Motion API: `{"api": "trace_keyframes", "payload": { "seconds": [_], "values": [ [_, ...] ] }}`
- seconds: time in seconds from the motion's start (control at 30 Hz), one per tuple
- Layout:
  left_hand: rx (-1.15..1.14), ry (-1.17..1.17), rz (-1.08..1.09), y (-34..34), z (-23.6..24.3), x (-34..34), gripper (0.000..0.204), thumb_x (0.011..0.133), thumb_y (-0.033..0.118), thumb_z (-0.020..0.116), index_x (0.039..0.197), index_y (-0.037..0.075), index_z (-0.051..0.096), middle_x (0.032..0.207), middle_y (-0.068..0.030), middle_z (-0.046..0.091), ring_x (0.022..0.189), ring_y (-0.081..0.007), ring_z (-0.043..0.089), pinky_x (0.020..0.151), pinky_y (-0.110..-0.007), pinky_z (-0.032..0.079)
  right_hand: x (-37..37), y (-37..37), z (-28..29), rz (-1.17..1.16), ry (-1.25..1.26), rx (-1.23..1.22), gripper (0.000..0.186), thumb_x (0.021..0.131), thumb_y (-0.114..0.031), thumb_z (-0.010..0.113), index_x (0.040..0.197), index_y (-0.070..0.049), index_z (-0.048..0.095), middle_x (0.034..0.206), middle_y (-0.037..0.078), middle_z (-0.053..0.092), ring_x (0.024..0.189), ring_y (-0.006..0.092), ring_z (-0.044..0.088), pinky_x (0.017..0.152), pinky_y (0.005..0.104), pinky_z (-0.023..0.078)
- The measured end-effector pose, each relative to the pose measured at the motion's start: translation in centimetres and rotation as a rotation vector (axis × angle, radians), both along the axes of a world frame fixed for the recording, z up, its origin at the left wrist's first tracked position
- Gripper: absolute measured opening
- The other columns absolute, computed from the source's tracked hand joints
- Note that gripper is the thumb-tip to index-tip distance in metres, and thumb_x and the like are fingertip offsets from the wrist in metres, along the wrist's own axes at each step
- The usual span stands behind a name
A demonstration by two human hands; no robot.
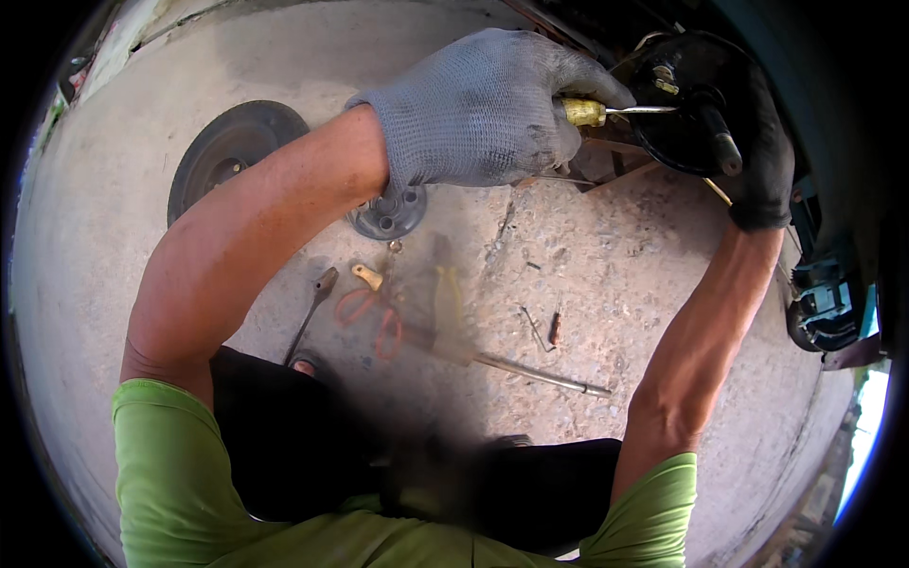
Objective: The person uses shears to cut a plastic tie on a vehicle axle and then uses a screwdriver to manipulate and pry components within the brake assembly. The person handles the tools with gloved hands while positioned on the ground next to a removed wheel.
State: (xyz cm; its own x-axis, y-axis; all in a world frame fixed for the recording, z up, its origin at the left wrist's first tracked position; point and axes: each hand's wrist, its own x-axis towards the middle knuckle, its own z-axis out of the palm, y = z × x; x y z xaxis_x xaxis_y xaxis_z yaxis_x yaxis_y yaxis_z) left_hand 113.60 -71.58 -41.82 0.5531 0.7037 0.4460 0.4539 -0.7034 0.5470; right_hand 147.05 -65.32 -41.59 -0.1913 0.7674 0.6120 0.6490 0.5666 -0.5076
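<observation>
My left hand [483, 109], in a grey knit glove, is closed around the yellow handle of a screwdriver [585, 112]. Its metal shaft points right, with the tip against or just in front of a round black brake backing plate [653, 133]. From the middle of that plate a stub axle [720, 142] sticks out toward me. My right hand [762, 180], in a black glove, is at the plate's right rim and appears to grip it. Its fingers are dark and partly lost against the plate.
At left on the concrete lie a black wheel [227, 151] and a smaller hub with holes [388, 216]. Below are a socket wrench [311, 308], orange-handled scissors [386, 331], a metal bar [549, 376], a blurred yellow-handled tool [448, 293] and a small red-handled tool [556, 328]. Blue machinery [824, 293] stands at right.
</observation>
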Motion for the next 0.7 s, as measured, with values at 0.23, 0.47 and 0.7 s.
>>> {"api": "trace_keyframes", "payload": {
  "seconds": [0.23,0.47,0.7],
  "values": [
    [0.204,0.160,0.081,0.3,-0.7,2.7,0.037,0.086,0.014,0.064,0.122,0.013,0.072,0.097,-0.0154,0.074,0.089,-0.0308,0.073,0.083,-0.044,0.059,-1.0,-0.3,-0.1,0.069,0.279,-0.188,0.044,0.103,-0.014,0.058,0.146,-0.007,0.053,0.139,0.013,0.062,0.123,0.0233,0.063,0.106,0.0335,0.053],
    [0.055,0.152,0.072,-1.3,0.0,1.2,0.039,0.091,0.019,0.064,0.129,0.014,0.069,0.094,-0.0184,0.073,0.086,-0.0323,0.073,0.081,-0.043,0.058,-0.3,0.0,0.2,0.005,0.235,-0.141,0.044,0.107,-0.021,0.053,0.147,-0.003,0.051,0.140,0.016,0.059,0.124,0.0272,0.061,0.108,0.0357,0.051],
    [-0.112,0.041,0.019,-2.4,-0.8,-0.4,0.040,0.091,0.016,0.059,0.130,0.010,0.068,0.096,-0.0204,0.073,0.085,-0.0324,0.072,0.083,-0.041,0.057,0.3,0.9,0.6,0.277,0.813,-0.490,0.044,0.107,-0.023,0.051,0.145,0.000,0.051,0.138,0.015,0.061,0.124,0.0244,0.060,0.108,0.0347,0.050]
  ]
}}
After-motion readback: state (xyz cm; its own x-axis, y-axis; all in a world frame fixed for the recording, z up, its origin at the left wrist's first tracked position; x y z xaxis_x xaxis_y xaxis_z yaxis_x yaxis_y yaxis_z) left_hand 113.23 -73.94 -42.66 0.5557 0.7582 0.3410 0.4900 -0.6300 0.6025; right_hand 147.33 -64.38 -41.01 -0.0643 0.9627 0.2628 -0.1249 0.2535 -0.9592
